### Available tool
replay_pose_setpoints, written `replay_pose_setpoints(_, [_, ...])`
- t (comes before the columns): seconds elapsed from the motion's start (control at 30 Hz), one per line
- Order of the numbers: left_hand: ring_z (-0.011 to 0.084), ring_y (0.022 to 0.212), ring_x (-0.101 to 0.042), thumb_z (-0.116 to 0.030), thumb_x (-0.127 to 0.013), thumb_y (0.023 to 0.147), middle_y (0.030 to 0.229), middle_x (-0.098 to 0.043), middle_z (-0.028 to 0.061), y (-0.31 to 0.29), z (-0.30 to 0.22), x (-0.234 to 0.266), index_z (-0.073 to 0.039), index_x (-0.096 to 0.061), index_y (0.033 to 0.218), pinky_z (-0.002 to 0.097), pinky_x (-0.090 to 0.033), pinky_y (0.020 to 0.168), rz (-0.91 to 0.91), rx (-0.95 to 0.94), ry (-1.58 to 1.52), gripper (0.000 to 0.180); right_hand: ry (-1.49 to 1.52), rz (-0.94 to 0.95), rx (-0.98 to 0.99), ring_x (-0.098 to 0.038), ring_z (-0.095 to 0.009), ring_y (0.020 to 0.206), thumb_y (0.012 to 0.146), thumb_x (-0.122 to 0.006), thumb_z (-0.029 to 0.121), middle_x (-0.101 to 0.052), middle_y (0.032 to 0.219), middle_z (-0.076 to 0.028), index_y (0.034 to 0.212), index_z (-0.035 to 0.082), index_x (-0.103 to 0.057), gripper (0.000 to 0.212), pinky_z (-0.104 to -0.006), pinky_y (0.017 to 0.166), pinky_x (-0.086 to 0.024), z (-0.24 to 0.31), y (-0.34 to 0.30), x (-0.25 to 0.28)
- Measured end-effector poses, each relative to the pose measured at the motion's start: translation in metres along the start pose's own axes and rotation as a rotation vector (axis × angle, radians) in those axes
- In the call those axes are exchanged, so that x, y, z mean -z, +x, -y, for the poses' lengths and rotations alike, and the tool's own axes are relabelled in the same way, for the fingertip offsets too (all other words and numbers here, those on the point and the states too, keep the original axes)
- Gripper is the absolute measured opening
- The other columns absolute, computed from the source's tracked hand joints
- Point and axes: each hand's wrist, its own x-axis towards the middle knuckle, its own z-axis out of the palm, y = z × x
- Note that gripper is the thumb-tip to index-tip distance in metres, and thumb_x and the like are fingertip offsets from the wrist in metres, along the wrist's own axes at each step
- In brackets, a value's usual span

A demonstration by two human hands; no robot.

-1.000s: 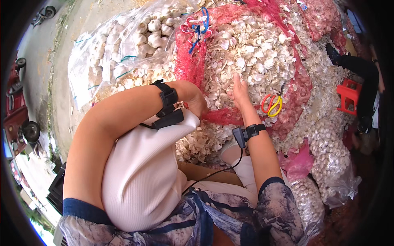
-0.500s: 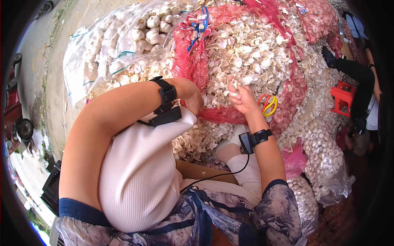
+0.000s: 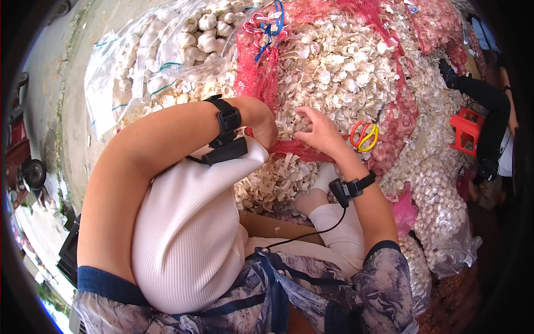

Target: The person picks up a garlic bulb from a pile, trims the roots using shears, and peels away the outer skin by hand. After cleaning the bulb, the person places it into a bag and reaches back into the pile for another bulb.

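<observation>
My left hand (image 3: 260,123) is bent inward at the edge of the red mesh sack (image 3: 257,83). Its fingers curl under the palm, and whatever they grip is hidden. My right hand (image 3: 318,132) is just to the right, thumb and forefinger stretched apart over the sack's near rim, nothing visible between them. Beyond both hands, papery garlic skins (image 3: 334,72) fill the sack's opening. Scissors (image 3: 364,137) with red and yellow handles lie in the skins right of my right hand, blades partly buried.
Whole garlic bulbs (image 3: 207,42) lie in a clear plastic bag at the far left. At the right are clear bags of garlic cloves (image 3: 439,206), a pink bag (image 3: 404,210) and a red stool (image 3: 467,131) beside another person's leg (image 3: 484,97). Loose skins (image 3: 272,186) surround my foot.
My right hand has opened from a pinch near a pale flake, shifting slightly left and down. That flake no longer shows at its fingertips. My left hand stays nearly in place.
</observation>
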Motion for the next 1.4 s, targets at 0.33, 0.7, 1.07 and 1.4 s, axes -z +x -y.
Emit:
replay_pose_setpoints(0.33, [0.0344,0.118,-0.054,-0.05,-0.063,0.083,0.126,-0.059,0.0192,0.019,0.003,0.005,-0.001,-0.055,0.129,0.0439,-0.041,0.098,0.057,-0.009,0.016,0.067,-0.272,-0.397,0.25,-0.059,-0.036,0.1,0.07,-0.066,-0.003,-0.05,0.122,-0.014,0.13,0.011,-0.046,0.065,-0.0403,0.086,-0.05,-0.069,0.075,-0.078])
replay_pose_setpoints(0.7, [0.033,0.113,-0.057,-0.046,-0.065,0.078,0.117,-0.062,0.0187,0.009,0.004,-0.001,-0.002,-0.057,0.124,0.0443,-0.042,0.094,0.076,0.028,-0.052,0.064,1.489,-0.324,-0.265,-0.057,-0.015,0.066,0.097,-0.054,0.024,-0.059,0.1,-0.003,0.118,0.016,-0.057,0.022,-0.0228,0.047,-0.038,-0.07,0.03,0.026])
replay_pose_setpoints(1.07, [0.0325,0.107,-0.059,-0.045,-0.064,0.08,0.111,-0.064,0.0194,0.005,0.007,-0.002,0.0,-0.06,0.117,0.0439,-0.044,0.09,0.089,-0.013,-0.058,0.058,0.91,0.283,-0.103,-0.054,-0.007,0.067,0.093,-0.057,0.014,-0.061,0.091,-0.004,0.117,0.012,-0.056,0.025,-0.0201,0.056,-0.044,-0.022,-0.01,0.03])
replay_pose_setpoints(1.4, [0.0326,0.11,-0.057,-0.046,-0.064,0.08,0.115,-0.062,0.0192,0.005,-0.001,0.003,0.0,-0.058,0.121,0.0448,-0.043,0.092,0.071,0.015,-0.013,0.061,-0.528,-0.508,-0.051,-0.048,-0.033,0.123,0.072,-0.08,0.023,-0.039,0.141,-0.02,0.143,0.011,-0.037,0.084,-0.0433,0.099,-0.043,-0.064,0.019,-0.019])
